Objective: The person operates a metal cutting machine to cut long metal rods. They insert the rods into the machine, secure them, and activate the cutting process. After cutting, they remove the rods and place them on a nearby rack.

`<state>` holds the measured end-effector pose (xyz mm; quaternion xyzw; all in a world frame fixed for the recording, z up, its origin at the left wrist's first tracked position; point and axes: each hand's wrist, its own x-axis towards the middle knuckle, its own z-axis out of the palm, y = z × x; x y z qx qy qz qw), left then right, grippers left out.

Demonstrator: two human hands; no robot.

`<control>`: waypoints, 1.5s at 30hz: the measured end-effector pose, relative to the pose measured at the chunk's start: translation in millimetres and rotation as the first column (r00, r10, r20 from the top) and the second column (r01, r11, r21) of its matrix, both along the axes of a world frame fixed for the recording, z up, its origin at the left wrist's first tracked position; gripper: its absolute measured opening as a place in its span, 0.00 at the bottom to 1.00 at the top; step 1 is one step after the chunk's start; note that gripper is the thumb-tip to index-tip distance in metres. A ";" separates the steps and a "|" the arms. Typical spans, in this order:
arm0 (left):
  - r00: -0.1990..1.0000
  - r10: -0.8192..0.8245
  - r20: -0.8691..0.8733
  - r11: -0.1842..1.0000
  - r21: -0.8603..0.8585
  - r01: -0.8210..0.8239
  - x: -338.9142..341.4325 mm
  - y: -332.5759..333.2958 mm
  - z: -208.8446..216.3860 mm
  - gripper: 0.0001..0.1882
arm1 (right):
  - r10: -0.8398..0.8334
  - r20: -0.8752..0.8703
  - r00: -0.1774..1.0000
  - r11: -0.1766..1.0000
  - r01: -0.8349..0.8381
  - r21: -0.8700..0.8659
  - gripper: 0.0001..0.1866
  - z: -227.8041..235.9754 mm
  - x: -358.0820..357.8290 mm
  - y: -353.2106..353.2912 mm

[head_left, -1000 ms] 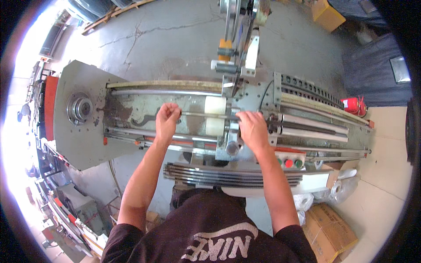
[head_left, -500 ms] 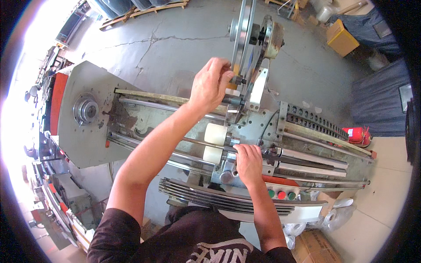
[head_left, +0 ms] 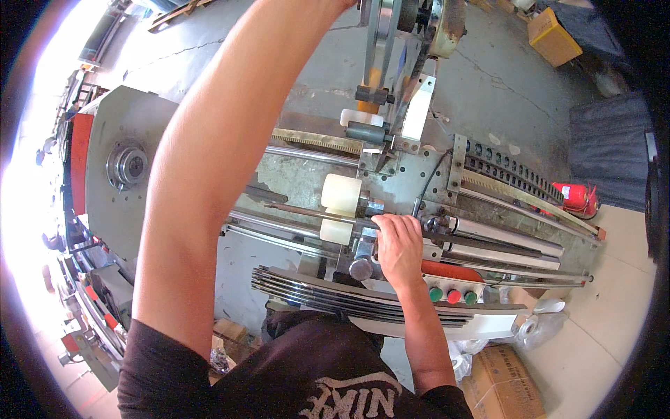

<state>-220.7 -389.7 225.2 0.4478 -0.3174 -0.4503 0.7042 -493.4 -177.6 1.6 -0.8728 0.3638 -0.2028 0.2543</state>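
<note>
My right hand [head_left: 398, 246] is closed round a long thin dark metal rod [head_left: 300, 211] lying across the machine. The rod's left end runs over two cream rollers [head_left: 342, 191], set one in front of the other. Beyond my fingers it continues to the right over the machine bed [head_left: 412, 174]. My left arm stretches far forward, and only the edge of my left hand [head_left: 342, 3] shows at the top of the picture, beside a grey upright frame with a wheel [head_left: 382, 49]. Its fingers are out of sight.
Several dark metal bars [head_left: 349, 297] lie close to my body. Green and red buttons [head_left: 453, 296] sit on the machine's near side. A grey end plate with a round chuck [head_left: 132, 167] stands left, a red fire extinguisher [head_left: 576, 200] right. A cardboard box [head_left: 506, 384] is low right.
My left hand has moved up and forward, from beside the upright frame's lower clamp to the top edge of the picture. My right hand stays on the rod.
</note>
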 end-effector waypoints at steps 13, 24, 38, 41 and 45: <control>0.859 0.196 0.473 0.757 0.484 -0.439 70.5 57.3 -283.4 0.15 | -0.012 -0.040 0.999 1.000 0.011 -0.026 0.14 -1.9 1.5 1.8; 0.687 -0.540 0.486 0.804 0.540 0.250 0.5 90.6 -352.8 0.19 | -0.054 -0.038 0.998 0.999 0.054 0.008 0.15 -5.0 -1.9 -2.5; 0.815 -0.579 0.016 0.580 0.711 0.398 25.2 158.7 -315.3 0.14 | -0.035 -0.017 0.999 0.999 0.036 0.026 0.17 -2.2 -1.1 -3.3; 0.853 -0.522 -0.016 0.557 0.751 0.355 24.1 174.3 -303.2 0.11 | -0.029 -0.022 0.999 0.999 0.029 0.014 0.14 -2.5 -1.5 -3.5; 0.860 -0.509 -0.026 0.598 0.708 0.375 29.8 183.2 -315.1 0.07 | -0.021 -0.020 1.000 1.000 0.020 -0.015 0.12 -2.2 -1.6 -2.8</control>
